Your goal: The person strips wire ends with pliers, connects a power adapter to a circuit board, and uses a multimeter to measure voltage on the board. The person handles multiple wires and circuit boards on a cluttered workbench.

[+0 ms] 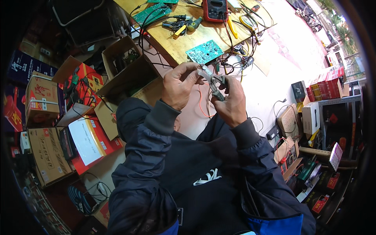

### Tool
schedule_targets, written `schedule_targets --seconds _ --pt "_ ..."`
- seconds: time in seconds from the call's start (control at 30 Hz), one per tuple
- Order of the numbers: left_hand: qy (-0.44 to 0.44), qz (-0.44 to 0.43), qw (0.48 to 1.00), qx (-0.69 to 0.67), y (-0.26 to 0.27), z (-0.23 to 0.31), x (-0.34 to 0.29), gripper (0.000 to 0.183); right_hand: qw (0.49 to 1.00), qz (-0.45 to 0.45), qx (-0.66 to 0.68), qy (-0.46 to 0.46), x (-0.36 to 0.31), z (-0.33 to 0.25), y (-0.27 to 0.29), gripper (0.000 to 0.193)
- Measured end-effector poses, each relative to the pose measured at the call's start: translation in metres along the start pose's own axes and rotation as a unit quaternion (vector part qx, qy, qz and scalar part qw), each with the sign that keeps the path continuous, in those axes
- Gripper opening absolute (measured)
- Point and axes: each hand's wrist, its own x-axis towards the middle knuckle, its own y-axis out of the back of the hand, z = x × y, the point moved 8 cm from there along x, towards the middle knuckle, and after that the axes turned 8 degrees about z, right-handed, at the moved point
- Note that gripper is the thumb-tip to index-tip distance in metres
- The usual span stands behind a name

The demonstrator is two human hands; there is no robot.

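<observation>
My left hand (177, 87) is closed in a pinch on a small, pale, flat piece (202, 73), whose exact kind I cannot make out. In my right hand (234, 102) is a pair of pliers (214, 83) with dark handles, the fingers wrapped round them. The jaws of the pliers meet or lie very close to the pale piece, in front of my body. Just beyond my hands, a green circuit board (204, 51) rests at the near edge of the wooden table (171, 46).
On the table lie a red multimeter (215, 10), a green-handled screwdriver (194, 24), another circuit board (152, 14) and tangled black cables (255, 39). Open cardboard boxes (127, 64) crowd the left side. More boxes (325, 91) and shelving stand at the right.
</observation>
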Motion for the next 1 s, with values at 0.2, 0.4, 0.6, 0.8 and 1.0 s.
schedule_targets --seconds 0.2,0.4,0.6,0.8,1.0 --pt "0.008 0.014 1.000 -0.003 0.0023 -0.0010 0.0004 0.021 1.000 -0.005 -0.017 0.002 0.0056 -0.0090 -0.0037 0.046" --pt "0.005 0.009 1.000 -0.024 0.0002 -0.0020 -0.0002 0.022 1.000 0.001 -0.019 0.001 0.0043 -0.0095 -0.0024 0.045" --pt "0.004 0.009 1.000 -0.021 0.0024 -0.0026 0.0021 0.024 1.000 0.001 -0.019 0.004 0.0045 -0.0090 -0.0037 0.046" --pt "0.004 0.007 1.000 -0.026 0.0018 -0.0037 0.0011 0.023 0.999 -0.007 -0.039 0.020 0.0037 -0.0068 -0.0024 0.050" --pt "-0.005 0.020 0.999 -0.048 0.0026 -0.0029 0.0024 0.018 0.999 -0.012 -0.044 0.025 0.0038 -0.0067 -0.0012 0.052"
